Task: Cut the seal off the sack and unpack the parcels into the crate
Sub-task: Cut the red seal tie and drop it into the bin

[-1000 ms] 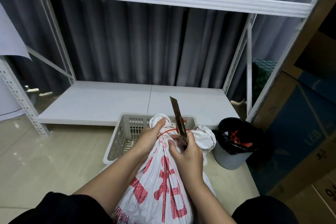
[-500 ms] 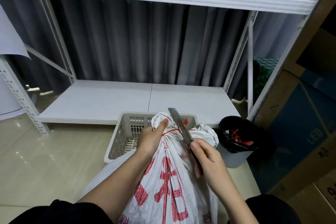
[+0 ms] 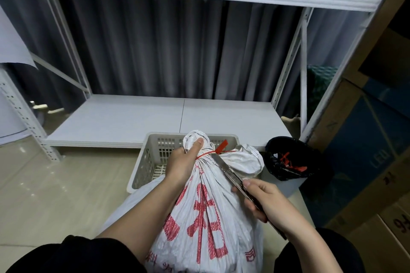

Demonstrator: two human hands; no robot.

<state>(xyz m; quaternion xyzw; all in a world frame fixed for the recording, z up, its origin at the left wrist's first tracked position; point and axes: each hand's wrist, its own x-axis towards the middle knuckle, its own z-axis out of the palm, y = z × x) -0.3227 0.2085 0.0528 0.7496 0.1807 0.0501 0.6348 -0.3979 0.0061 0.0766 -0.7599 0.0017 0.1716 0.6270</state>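
- Sack [image 3: 206, 217]: white woven, red print, upright on the glossy beige floor [image 3: 55, 184] between the person's knees; neck tied by a red seal [image 3: 218, 150].
- Left hand [image 3: 184, 162]: fingers curled round the gathered neck, thumb up.
- Right hand [image 3: 266, 203]: grips a knife [image 3: 228, 172], blade tip at the seal.
- Crate [image 3: 153, 157]: white, perforated, just behind the sack.
- Black-lined bin [image 3: 286, 162]: right of the crate.
- White shelving rack [image 3: 177, 115]: backed by a grey curtain [image 3: 166, 46]; cardboard boxes [image 3: 366, 162] at right.

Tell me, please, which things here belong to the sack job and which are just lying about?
In use: sack, red seal, knife, crate, left hand, right hand.
Lying about: black-lined bin, cardboard boxes, shelf rack.
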